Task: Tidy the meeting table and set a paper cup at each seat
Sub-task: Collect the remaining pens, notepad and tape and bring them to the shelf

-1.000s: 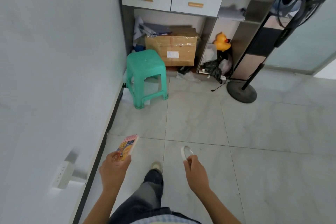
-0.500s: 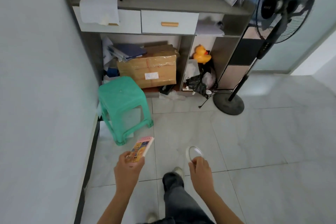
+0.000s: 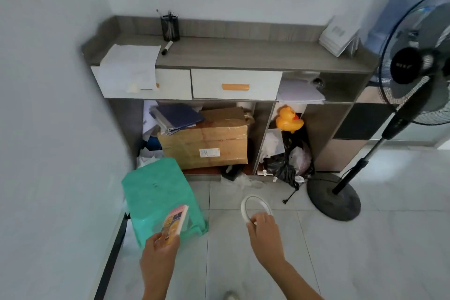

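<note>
Lower centre of the frame: the left hand (image 3: 158,254) pinches a small colourful booklet (image 3: 174,223), long axis tilted up toward upper right. The right hand (image 3: 265,235) fingers close on a tape ring (image 3: 255,209), standing upright, above the floor (image 3: 365,251).

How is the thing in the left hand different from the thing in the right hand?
The left hand holds a small notepad, flat, rectangular and solid, with a colourful orange and pink cover. The right hand holds a tape ring, round, thin, white and open in the middle. The notepad is gripped at its lower end; the tape ring is pinched at its lower rim. Both are held above the floor, in front of the cabinet.
</note>
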`<move>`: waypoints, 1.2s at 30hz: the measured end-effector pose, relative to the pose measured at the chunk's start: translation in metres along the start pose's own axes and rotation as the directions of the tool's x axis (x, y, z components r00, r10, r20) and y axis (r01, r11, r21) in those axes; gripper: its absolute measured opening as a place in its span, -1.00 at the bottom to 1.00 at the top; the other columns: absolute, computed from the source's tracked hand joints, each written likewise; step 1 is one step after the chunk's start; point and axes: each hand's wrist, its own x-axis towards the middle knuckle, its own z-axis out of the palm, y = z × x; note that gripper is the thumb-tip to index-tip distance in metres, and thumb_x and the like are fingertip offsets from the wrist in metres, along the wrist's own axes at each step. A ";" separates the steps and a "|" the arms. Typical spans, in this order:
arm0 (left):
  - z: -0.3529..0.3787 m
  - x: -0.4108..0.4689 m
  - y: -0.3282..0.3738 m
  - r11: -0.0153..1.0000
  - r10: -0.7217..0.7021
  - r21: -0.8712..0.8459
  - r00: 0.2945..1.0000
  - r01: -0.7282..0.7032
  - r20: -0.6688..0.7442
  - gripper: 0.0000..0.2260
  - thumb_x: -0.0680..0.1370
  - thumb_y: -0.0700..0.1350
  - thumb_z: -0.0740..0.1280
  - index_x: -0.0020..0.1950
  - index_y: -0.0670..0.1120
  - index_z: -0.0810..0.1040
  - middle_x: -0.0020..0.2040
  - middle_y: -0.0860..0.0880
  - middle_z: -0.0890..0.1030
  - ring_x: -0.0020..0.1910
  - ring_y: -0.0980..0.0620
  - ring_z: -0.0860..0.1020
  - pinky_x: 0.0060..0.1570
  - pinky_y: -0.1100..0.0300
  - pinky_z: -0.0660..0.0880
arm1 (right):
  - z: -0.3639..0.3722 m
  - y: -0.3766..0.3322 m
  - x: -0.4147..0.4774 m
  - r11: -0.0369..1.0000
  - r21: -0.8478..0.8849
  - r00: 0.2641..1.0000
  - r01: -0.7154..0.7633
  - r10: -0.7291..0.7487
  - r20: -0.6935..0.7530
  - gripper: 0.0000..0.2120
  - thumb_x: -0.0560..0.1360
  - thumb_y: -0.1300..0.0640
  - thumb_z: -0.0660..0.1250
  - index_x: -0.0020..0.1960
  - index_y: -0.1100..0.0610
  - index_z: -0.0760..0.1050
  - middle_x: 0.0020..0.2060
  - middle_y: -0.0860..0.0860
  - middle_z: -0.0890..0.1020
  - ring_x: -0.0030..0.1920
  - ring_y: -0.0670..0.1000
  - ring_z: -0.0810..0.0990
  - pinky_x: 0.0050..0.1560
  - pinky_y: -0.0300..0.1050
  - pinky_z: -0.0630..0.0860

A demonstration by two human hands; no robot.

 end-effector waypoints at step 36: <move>0.235 0.388 0.431 0.738 0.633 0.375 0.769 -0.561 -0.095 -0.48 0.40 0.01 0.39 0.26 -0.22 0.36 0.16 -0.23 0.46 0.15 -0.20 0.39 0.12 0.01 0.33 | -0.086 -0.126 0.526 0.886 -0.380 0.675 0.267 -0.453 -0.582 -0.87 0.41 0.11 0.32 -0.26 0.15 0.54 -0.04 0.19 0.63 0.18 0.11 0.33 0.15 0.02 0.40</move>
